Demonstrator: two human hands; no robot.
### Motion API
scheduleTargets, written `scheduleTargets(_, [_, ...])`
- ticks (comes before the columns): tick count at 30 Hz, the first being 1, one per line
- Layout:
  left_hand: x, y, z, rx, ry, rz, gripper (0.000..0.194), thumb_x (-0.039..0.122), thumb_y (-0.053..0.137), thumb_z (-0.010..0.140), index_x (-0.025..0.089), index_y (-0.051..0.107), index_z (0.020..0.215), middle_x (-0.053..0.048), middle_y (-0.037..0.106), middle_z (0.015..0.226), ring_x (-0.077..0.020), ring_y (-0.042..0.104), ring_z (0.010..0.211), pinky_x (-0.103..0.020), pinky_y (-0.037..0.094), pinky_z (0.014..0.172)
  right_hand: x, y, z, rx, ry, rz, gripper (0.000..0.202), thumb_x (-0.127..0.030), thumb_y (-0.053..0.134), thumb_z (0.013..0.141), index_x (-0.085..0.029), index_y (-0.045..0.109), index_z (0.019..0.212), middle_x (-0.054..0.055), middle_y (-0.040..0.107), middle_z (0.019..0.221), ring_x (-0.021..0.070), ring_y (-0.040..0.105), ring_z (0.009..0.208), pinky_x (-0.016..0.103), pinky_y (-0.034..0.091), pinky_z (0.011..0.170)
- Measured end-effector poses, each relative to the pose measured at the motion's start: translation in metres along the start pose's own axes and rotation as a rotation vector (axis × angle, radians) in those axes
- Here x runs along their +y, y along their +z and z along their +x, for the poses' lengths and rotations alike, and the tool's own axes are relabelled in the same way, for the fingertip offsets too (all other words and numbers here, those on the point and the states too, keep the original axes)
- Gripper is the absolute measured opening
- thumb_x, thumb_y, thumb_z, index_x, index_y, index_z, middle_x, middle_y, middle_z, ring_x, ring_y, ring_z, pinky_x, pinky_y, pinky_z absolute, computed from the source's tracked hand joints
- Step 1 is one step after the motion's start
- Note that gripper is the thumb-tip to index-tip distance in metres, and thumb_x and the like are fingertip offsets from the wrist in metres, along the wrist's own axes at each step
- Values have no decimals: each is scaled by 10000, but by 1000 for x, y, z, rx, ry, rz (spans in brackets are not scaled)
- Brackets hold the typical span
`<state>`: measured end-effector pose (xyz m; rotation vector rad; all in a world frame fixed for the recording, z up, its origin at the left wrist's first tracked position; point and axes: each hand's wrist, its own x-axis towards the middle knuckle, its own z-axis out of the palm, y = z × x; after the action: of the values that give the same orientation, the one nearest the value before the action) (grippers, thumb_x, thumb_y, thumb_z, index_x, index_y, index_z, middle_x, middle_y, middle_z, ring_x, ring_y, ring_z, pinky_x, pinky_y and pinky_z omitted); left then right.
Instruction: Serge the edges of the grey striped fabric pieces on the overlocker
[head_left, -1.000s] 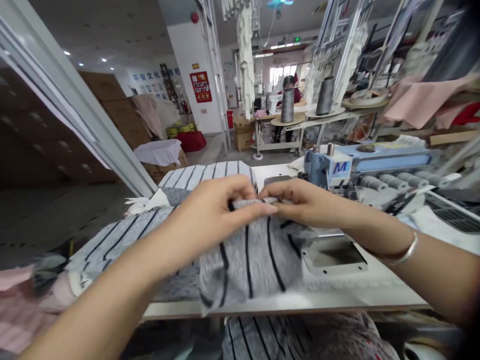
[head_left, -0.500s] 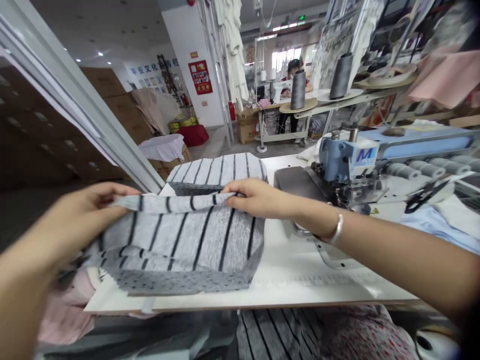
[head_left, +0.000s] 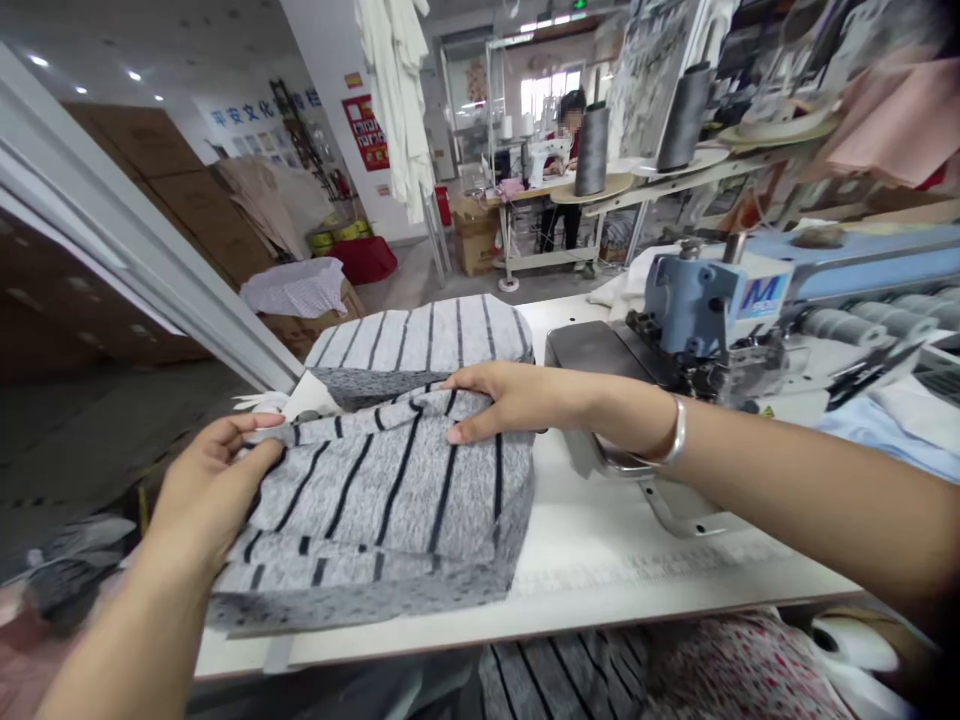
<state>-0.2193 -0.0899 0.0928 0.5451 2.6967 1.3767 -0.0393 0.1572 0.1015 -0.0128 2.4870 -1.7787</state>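
Fabric (head_left: 375, 485) pinched in left grip (head_left: 206, 485); right grip (head_left: 514, 396) spread atop, partly hidden

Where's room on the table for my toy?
The white tabletop is bare along its near edge, right of the front striped cloth and in front of the sewing machine. It's crowded left: left hand and right hand on that cloth, another striped pile behind.

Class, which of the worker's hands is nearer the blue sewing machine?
Right. The right hand is on the striped fabric, left of the machine; the left hand, farther away, pinches the fabric's left end.
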Motion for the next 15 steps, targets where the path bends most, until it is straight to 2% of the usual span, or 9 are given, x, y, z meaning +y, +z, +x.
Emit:
scheduleTargets(2, [5,1,-6,70,85,89,344,300,599,680,172,638,998,-63,644,959,-238,602,890,-397,481,857,2,-1,3,-18,5,30,302,-195,714,806,-161,612,1088,69,666,1187,222,613,1118,308,483,989])
scheduleTargets(4, [17,1,-23,173,223,194,270,334,611,721,175,664,933,-87,616,1069,-299,528,1124,-466,336,1067,4,-2,4,-20,7,79,257,-171,690,815,-161,614,1061,63,681,1147,208,629,1087,300,497,973])
scheduleTargets(5, [23,1,-35,214,327,227,239,355,607,759,183,669,912,-84,601,1114,-298,486,1194,-454,264,1120,5,-2,4,-15,10,97,243,-168,684,818,-158,614,1051,62,684,1137,203,634,1074,298,499,970])
scheduleTargets(6, [30,2,-49,209,447,243,220,376,590,807,201,671,913,-66,595,1139,-273,477,1215,-412,247,1133,6,-2,3,-9,12,107,235,-168,683,819,-155,614,1044,63,685,1130,200,637,1062,300,499,968])
scheduleTargets(7, [36,4,-64,143,572,253,215,396,560,856,230,671,938,-36,601,1146,-236,504,1193,-358,280,1114,6,-1,3,-3,8,99,234,-168,687,816,-152,615,1038,65,686,1125,199,638,1049,302,500,961])
scheduleTargets(9, [44,8,-92,-118,795,288,204,418,533,905,308,661,1020,26,628,1121,-166,584,1074,-256,403,982,6,1,2,15,-28,33,252,-164,695,809,-150,620,1049,68,685,1130,203,636,1034,305,503,941])
scheduleTargets(11, [46,16,-112,-355,894,350,211,415,571,894,367,642,1086,52,639,1095,-138,614,1010,-203,463,863,4,2,1,38,-75,-78,278,-167,688,814,-140,617,1082,75,683,1132,207,633,1021,304,508,911])
scheduleTargets(12, [45,20,-118,-396,902,370,228,416,592,883,375,638,1103,45,637,1086,-139,618,1006,-194,477,845,3,2,1,53,-94,-155,299,-182,689,817,-132,613,1102,83,681,1132,211,633,1014,305,509,897])
scheduleTargets(15, [39,28,-122,-360,818,314,178,401,584,897,354,654,1054,22,634,1019,-125,641,931,-171,504,793,-1,-1,-2,150,-139,-457,399,-207,705,804,-113,594,1176,106,665,1112,235,627,993,333,504,869])
